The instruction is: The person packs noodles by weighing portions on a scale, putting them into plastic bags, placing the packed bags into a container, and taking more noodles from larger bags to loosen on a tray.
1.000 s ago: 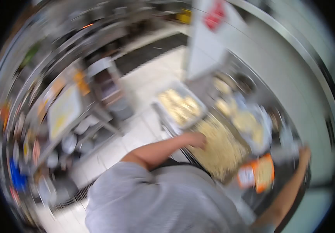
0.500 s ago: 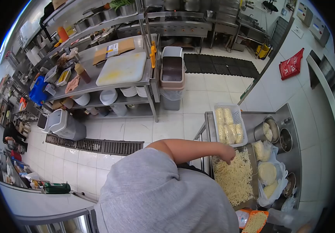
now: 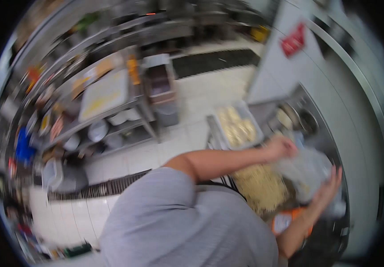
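My left hand (image 3: 282, 149) is closed, gripping the edge of a clear plastic bag (image 3: 305, 169) spread above the counter. At the bag's other side is my right hand (image 3: 329, 189), fingers stretched out and the palm against or close beside the plastic; blur hides the exact contact. Below my left forearm lies a tray of pale noodles (image 3: 261, 189). An orange-edged pack (image 3: 285, 220) sits near my right forearm. The bag covers much of what lies beneath it.
A white basket of bagged noodles (image 3: 236, 127) stands beyond my left arm. Metal pots (image 3: 289, 116) are near the wall. Across the floor are a steel worktable with a cutting board (image 3: 105, 95) and a bin (image 3: 160, 84).
My left hand has left the noodles and moved right, onto the plastic bag. My right hand has come into clear view. The whole view has shifted and blurred with head motion.
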A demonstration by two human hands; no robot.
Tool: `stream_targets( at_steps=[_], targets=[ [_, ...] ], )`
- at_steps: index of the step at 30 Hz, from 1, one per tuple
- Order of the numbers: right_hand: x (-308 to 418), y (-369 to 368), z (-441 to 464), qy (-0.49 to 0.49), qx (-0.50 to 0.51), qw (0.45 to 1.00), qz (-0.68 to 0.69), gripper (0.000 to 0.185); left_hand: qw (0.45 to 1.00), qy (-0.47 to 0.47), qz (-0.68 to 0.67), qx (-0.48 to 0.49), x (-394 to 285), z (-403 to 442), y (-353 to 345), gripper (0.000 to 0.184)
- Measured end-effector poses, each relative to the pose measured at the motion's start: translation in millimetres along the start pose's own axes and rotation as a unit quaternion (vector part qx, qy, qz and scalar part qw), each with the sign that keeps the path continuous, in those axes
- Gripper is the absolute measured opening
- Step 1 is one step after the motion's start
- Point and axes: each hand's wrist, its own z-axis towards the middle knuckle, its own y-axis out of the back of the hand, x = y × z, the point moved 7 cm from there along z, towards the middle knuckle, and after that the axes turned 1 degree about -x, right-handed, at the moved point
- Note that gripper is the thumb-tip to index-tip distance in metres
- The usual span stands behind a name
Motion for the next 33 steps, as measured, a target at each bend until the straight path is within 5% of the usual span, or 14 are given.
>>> stream_targets(
  at_steps=[2, 4, 6, 7, 9, 11, 16, 17, 19, 22, 25, 29, 31, 33],
  targets=[
    [28.1, -0.9, -48.7, 0.197, -0.131, 0.971, -0.044, 0.055, 0.977, -0.015, -0.205, -0.057, 45.4, 13.0, 23.3, 0.015],
    [54.6, -49.5, -107.7, 0.440, -0.042, 0.852, -0.280, 0.072, 0.964, 0.113, -0.229, -0.079, 11.4, -12.9, 7.2, 0.045],
    [37.2, -85.8, -121.6, 0.292, 0.138, 0.919, -0.226, 0.079, 0.956, 0.142, -0.256, -0.009, 2.9, -28.9, -18.1, 0.057],
    [26.5, -85.6, -124.6, 0.300, 0.097, 0.914, -0.255, 0.063, 0.948, 0.154, -0.277, 0.017, 5.8, -35.8, -28.9, 0.059],
    [-30.5, -71.7, -110.4, 0.062, 0.138, 0.977, -0.148, 0.043, 0.967, 0.146, -0.193, 0.081, 10.3, -44.1, -40.3, 0.059],
    [-40.5, -50.6, -115.6, 0.144, 0.097, 0.971, -0.162, 0.031, 0.982, 0.081, 0.146, 0.090, 14.9, -45.6, -44.3, 0.057],
    [-23.0, -37.8, -146.8, 0.223, 0.040, 0.918, -0.327, 0.040, 0.877, -0.232, 0.408, 0.104, 29.3, -43.3, -46.1, 0.036],
    [-37.6, -28.8, -141.5, 0.197, -0.002, 0.920, -0.337, 0.043, 0.965, -0.054, 0.197, 0.166, 37.6, -44.3, -48.2, 0.031],
    [-75.8, -1.7, -128.4, 0.151, -0.078, 0.919, -0.355, 0.049, 0.890, 0.320, -0.240, 0.219, 40.9, -72.2, -68.3, 0.021],
    [-90.9, -0.5, -130.0, -0.089, 0.056, 0.992, -0.065, 0.052, 0.953, 0.253, 0.000, 0.166, 30.4, -73.3, -75.0, 0.023],
    [-72.7, -30.4, -150.2, -0.186, 0.194, 0.892, 0.364, 0.053, 0.968, 0.026, 0.247, 0.026, 57.4, -20.1, -23.8, 0.028],
    [-79.1, -15.8, -145.1, -0.144, 0.091, 0.981, 0.090, 0.048, 0.952, -0.109, 0.275, 0.080, 35.8, -33.9, -44.8, 0.021],
    [-86.0, 15.7, -131.7, -0.123, 0.030, 0.966, -0.225, 0.048, 0.941, -0.134, 0.232, 0.208, 13.3, -58.3, -63.9, 0.017],
    [-81.7, 24.4, -128.3, -0.078, 0.049, 0.964, -0.251, 0.049, 0.902, -0.158, 0.359, 0.179, 0.9, -56.1, -63.1, 0.020]
  ],
)
